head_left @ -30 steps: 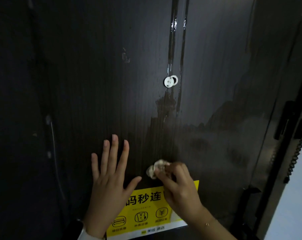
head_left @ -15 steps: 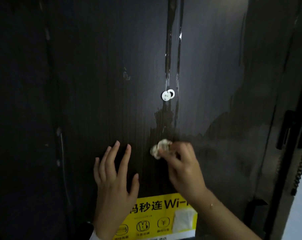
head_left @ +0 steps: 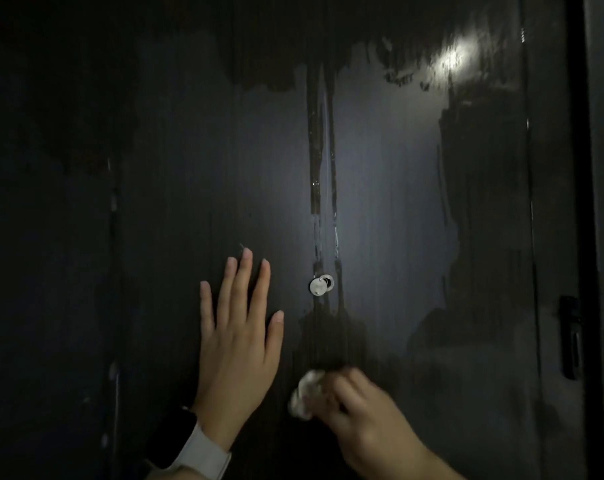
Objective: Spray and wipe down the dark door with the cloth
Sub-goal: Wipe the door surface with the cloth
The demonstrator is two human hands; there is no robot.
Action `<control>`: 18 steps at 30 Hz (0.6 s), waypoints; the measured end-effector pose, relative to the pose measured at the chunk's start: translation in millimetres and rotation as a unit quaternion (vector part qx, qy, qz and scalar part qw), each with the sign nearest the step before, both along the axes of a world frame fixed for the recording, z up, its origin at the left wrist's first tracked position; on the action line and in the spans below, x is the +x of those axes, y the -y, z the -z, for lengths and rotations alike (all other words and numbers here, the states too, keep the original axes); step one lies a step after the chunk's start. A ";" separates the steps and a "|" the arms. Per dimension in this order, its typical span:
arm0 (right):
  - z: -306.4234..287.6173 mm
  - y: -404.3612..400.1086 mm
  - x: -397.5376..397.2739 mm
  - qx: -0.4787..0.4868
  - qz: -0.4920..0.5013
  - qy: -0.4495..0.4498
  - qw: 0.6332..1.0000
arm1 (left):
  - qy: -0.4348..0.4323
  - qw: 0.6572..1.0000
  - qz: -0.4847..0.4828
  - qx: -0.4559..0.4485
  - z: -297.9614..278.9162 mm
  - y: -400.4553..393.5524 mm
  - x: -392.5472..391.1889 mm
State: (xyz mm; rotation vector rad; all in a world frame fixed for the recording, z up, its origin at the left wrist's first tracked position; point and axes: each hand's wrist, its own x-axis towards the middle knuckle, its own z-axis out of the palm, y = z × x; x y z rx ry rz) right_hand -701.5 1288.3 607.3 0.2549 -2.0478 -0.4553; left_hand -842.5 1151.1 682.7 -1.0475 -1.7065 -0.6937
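Note:
The dark door (head_left: 390, 188) fills the view, wet with streaks running down its middle and smeared patches at the top and right. My left hand (head_left: 240, 344) lies flat on the door with fingers straight, left of a round metal peephole cover (head_left: 320, 285). My right hand (head_left: 359, 414) grips a small bunched white cloth (head_left: 305, 393) and presses it to the door below the peephole. No spray bottle is in view.
A black door handle and lock plate (head_left: 570, 341) sit at the door's right edge, beside the dark frame (head_left: 584, 168). A dim wall or frame strip (head_left: 113, 306) runs down the left side.
The view has tilted upward, so the yellow sticker has dropped out of sight and the peephole sits lower. My left hand has slid higher on the door; my right hand keeps rubbing with the cloth.

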 end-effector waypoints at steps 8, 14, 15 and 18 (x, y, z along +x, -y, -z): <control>-12.0 14.5 -10.8 -0.062 0.015 -0.068 0.996 | -0.036 0.999 -0.026 -0.004 4.3 0.4 -5.0; -34.1 -3.3 6.4 -0.114 0.049 -0.123 0.985 | -0.034 0.999 -0.022 -0.004 4.2 0.7 -6.5; -34.9 -4.2 5.7 -0.132 0.060 -0.134 0.980 | -0.035 0.999 -0.023 -0.005 4.7 0.6 -6.4; -20.6 -3.2 7.6 -0.126 0.058 -0.113 0.984 | -0.038 0.999 -0.028 -0.008 4.1 0.3 -6.0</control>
